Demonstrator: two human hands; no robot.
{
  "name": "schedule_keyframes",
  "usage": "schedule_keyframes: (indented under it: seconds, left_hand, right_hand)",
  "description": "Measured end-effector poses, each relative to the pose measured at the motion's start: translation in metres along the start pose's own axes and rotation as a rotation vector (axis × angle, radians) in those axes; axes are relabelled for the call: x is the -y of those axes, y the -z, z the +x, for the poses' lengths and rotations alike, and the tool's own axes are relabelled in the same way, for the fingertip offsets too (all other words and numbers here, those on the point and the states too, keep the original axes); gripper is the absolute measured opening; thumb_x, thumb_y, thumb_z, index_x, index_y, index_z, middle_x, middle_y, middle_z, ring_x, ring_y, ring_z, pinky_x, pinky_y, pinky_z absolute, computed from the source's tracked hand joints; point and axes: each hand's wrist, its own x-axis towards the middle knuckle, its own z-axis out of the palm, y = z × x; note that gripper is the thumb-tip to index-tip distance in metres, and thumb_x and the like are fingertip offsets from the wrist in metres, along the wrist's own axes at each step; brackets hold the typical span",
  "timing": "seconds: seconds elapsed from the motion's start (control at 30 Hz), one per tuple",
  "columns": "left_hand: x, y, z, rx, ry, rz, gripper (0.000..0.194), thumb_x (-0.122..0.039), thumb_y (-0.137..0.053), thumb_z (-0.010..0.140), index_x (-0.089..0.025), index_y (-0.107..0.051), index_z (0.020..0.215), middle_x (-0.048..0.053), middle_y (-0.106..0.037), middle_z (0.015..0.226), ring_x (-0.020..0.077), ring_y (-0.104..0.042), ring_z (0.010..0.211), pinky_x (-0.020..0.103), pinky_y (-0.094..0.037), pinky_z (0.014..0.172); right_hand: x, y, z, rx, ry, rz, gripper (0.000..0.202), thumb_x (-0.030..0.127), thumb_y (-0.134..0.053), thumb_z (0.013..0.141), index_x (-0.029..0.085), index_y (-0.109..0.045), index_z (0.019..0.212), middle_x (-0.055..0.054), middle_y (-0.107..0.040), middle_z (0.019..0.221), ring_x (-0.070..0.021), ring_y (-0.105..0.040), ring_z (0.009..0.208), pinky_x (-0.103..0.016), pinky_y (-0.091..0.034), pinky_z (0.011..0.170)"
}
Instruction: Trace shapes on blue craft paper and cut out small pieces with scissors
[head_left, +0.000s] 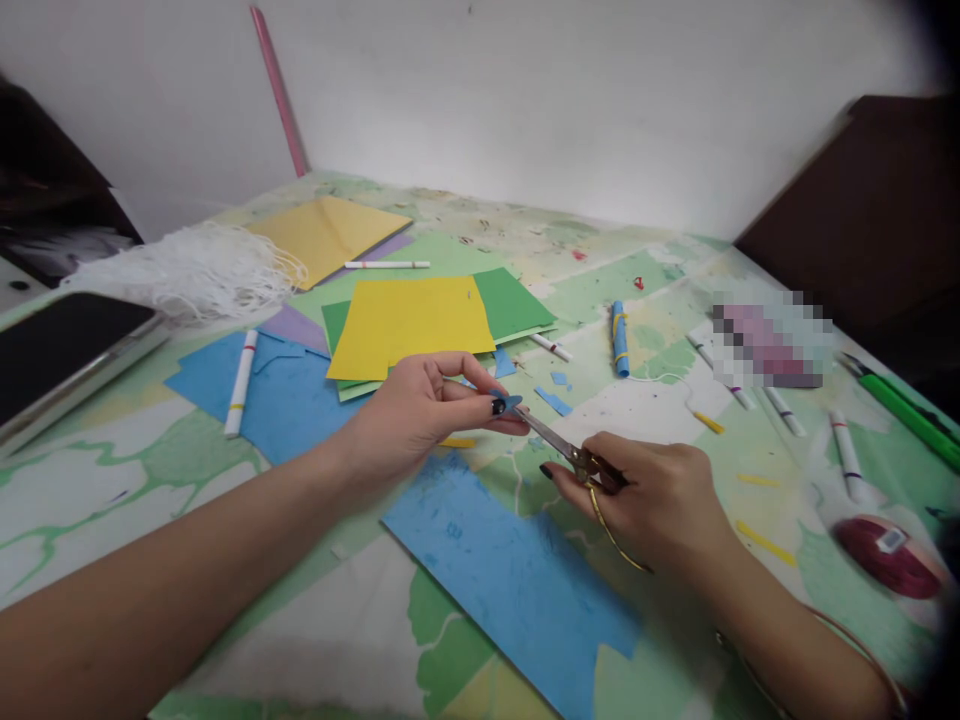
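Note:
My left hand (pixel 439 405) is closed in a pinch, with a small blue craft-sheet piece (pixel 513 402) between thumb and fingers. My right hand (pixel 656 490) grips a pair of scissors (pixel 553 437) with gold-coloured handles. The scissors' blades point left and their tips reach the blue piece; whether the tips touch it I cannot tell. Below both hands lies a larger blue sheet (pixel 510 590) with notched edges. Just behind my left hand, a yellow sheet (pixel 412 320) rests on green sheets (pixel 514 305).
A patterned cloth (pixel 315 640) covers the table. A blue roll (pixel 619 340) with yellow bands stands beyond my right hand. White markers (pixel 241 385), blue scraps (pixel 553 402) and yellow strips (pixel 765 543) lie scattered. At left are white strings (pixel 187 275) and a dark-screened device (pixel 75 345); at right, dark-red ribbon (pixel 889 560).

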Motion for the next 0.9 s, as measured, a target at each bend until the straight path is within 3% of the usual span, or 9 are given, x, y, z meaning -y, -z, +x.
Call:
schedule_keyframes:
  seconds: [0.9]
  left_hand:
    - [-0.0038,0.0082,0.0019,0.071,0.038,0.079,0.010,-0.021,-0.065,0.079,-0.015,-0.058,0.082,0.006,-0.074,0.078,0.0197,-0.070,0.081,0.030,-0.051,0.083]
  right_hand:
    - [-0.0037,0.0023,0.0009,0.033,0.064,-0.027,0.033,0.034,-0.060,0.079,0.017,-0.050,0.052,0.005,-0.044,0.039,-0.0064,-0.041,0.035,-0.019,-0.030,0.040]
